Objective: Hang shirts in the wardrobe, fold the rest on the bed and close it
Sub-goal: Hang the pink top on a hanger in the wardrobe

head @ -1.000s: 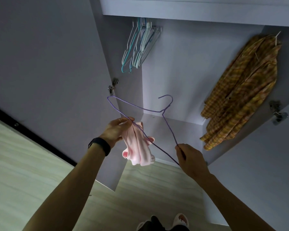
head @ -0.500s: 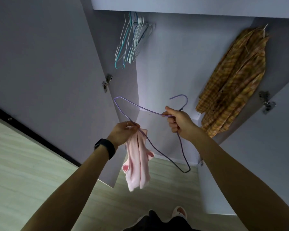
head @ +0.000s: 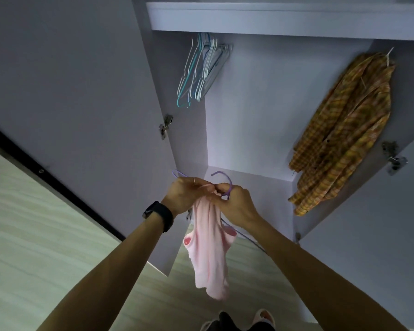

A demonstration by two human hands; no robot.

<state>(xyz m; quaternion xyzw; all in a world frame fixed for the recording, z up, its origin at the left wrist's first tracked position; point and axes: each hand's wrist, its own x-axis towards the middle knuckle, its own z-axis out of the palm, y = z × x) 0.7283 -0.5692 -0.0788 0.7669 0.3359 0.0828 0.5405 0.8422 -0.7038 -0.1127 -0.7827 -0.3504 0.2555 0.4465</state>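
A small pink shirt [head: 209,254] hangs down in front of the open wardrobe [head: 249,111]. My left hand [head: 185,195] grips its top edge together with the wire of a purple hanger [head: 226,181]. My right hand [head: 236,204] holds the hanger just under its hook and pinches the pink cloth there. Both hands touch each other. The hanger's lower arm runs behind the shirt and my right forearm. A yellow plaid shirt [head: 344,130] hangs on a hanger at the wardrobe's right side.
Several empty white, teal and blue hangers [head: 200,70] hang at the rail's left end. A shelf [head: 285,19] runs above. Both wardrobe doors [head: 77,96] stand open, left and right. The light wood floor [head: 34,230] lies below, with my slippered feet [head: 263,317] at the bottom edge.
My right hand slid from the hanger's lower arm up to its neck, then came in against my left hand. The pink shirt now hangs lower and longer.
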